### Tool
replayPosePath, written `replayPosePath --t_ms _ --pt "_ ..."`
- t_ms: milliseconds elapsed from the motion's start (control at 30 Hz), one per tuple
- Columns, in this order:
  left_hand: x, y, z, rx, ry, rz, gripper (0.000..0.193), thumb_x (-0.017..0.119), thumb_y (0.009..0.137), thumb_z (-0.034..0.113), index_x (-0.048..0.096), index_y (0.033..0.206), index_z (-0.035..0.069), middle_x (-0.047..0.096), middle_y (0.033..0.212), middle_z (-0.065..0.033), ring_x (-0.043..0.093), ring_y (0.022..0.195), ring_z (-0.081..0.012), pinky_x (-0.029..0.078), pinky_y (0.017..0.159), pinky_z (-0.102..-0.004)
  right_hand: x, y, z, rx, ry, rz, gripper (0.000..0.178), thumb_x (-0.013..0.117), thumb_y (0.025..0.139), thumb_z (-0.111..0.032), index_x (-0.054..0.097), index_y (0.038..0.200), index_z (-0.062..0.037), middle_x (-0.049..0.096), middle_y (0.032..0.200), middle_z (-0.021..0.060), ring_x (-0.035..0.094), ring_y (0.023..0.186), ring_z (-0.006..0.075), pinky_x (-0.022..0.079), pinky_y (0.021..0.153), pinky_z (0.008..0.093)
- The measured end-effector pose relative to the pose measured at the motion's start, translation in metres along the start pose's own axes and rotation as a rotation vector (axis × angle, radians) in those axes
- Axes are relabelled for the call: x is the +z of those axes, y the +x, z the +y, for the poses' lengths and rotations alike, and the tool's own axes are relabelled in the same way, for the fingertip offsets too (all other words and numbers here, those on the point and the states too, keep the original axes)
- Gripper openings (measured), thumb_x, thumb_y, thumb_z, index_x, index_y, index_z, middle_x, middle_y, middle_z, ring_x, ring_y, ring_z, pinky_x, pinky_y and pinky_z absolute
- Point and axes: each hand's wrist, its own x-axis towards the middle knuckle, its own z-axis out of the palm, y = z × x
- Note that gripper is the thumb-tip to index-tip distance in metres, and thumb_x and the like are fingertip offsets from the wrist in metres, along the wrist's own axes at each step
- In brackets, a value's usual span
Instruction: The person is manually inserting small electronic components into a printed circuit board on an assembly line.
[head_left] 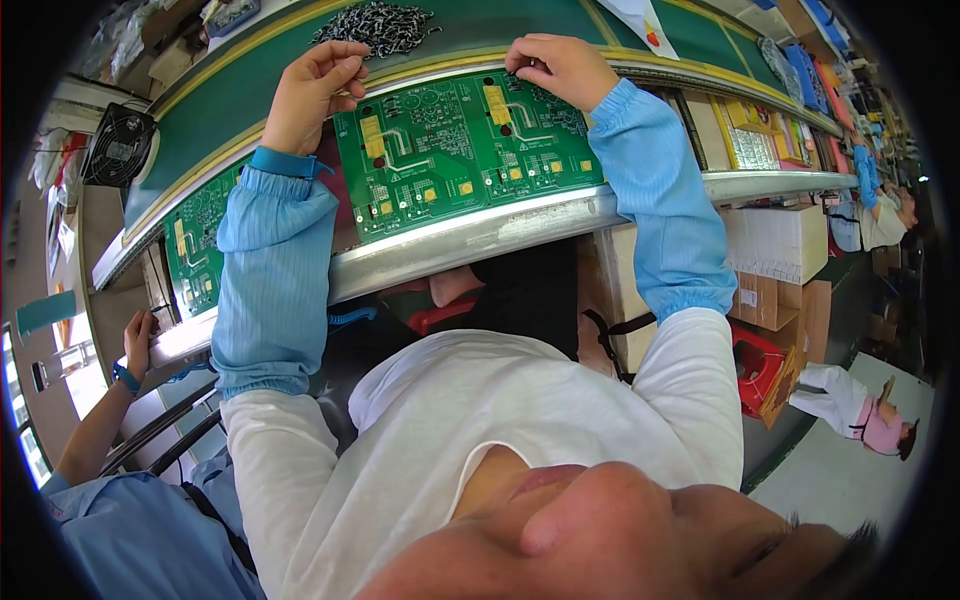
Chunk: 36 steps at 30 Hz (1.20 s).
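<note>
A green circuit board panel (pixel 440 150) with two matching halves lies on the metal rails in front of me. Yellow patches and small yellow parts dot its surface. My left hand (pixel 315 92) hovers by the board's far left corner, thumb and fingers pinched; whatever they hold is too small to name. Bent over the far right part of the board, my right hand (pixel 568 72) has its fingertips drawn together low over the components, and any part in them is hidden. Beyond my left hand, a heap of small black parts with metal leads (pixel 375 28) rests on the green belt.
Metal rail (pixel 480 228) runs along the near side. Another green board (pixel 195 250) sits to the left, near a black fan (pixel 118 145). A co-worker's hand (pixel 138 340) touches the rail at left. White boxes (pixel 775 243) and a red crate (pixel 755 365) stand at right.
</note>
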Motion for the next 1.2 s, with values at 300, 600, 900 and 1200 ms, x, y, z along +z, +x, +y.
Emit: replayPosePath --t_ms 300,600,900,1200 --pt "-0.004 0.000 0.000 0.058 0.090 0.019 0.019 0.063 0.099 0.016 0.065 0.114 0.004 0.066 0.094 -0.0003 0.061 0.077 -0.0052 0.050 0.066 -0.0195 -0.002 0.001 -0.012 -0.015 -0.064 0.036 0.014 0.069 0.089 -0.012 0.062 0.101 -0.0107 0.065 0.092 0.0037 0.065 0.081 0.0231 0.053 0.070 0.0338" --pt "-0.004 -0.001 -0.001 0.088 0.186 0.011 0.010 0.063 0.096 0.008 0.066 0.103 0.002 0.067 0.085 -0.0021 0.062 0.069 -0.0077 0.052 0.062 -0.0203 0.000 0.002 -0.015 -0.085 -0.167 0.031 0.012 0.068 0.090 -0.015 0.065 0.101 -0.0136 0.065 0.094 0.0018 0.066 0.082 0.0255 0.053 0.069 0.0362" --pt "0.005 0.002 -0.009 0.261 0.603 -0.024 0.006 0.067 0.088 0.003 0.065 0.093 0.000 0.063 0.080 -0.0065 0.060 0.068 -0.0150 0.048 0.062 -0.0310 -0.001 0.002 -0.015 -0.141 -0.225 0.026 0.010 0.066 0.090 -0.015 0.068 0.100 -0.0149 0.064 0.095 0.0012 0.066 0.084 0.0253 0.054 0.070 0.0364" --pt "-0.002 0.002 -0.015 0.502 0.787 -0.028 0.011 0.072 0.079 0.002 0.067 0.088 0.002 0.059 0.090 -0.0103 0.060 0.080 -0.0254 0.049 0.073 -0.0357 -0.010 -0.001 -0.011 -0.098 -0.128 0.005 0.016 0.068 0.088 -0.009 0.072 0.102 -0.0141 0.064 0.097 0.0001 0.066 0.084 0.0237 0.053 0.071 0.0345"
